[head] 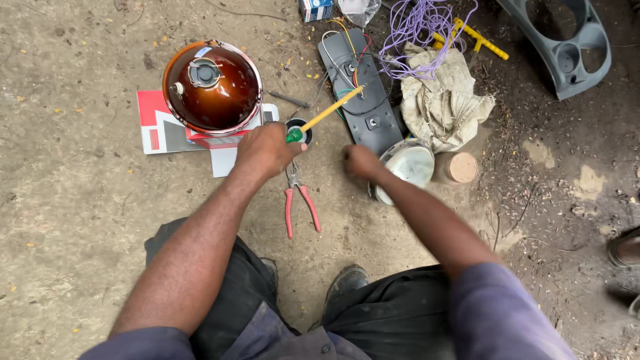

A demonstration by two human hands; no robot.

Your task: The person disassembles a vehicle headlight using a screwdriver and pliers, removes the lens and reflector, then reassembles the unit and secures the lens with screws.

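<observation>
My left hand [267,149] grips a screwdriver [330,111] with a yellow shaft and green handle; its tip points up and right toward the wires on a dark grey plastic panel [363,100] lying on the ground. My right hand [360,161] is curled into a fist just below that panel, beside a round clear headlamp lens [408,167]; I cannot see anything in it. Red-handled pliers [300,203] lie on the ground below my left hand. A round brown-tinted headlamp [212,87] rests on a red and white cardboard box [163,127] to the left.
A crumpled dirty cloth [443,100] and a tangle of purple wire [423,23] lie at upper right, with a grey plastic car trim part [567,47] beyond. A small round wooden block [461,167] sits by the lens. Someone's shoe [625,248] shows at the right edge. My boot [347,283] is below.
</observation>
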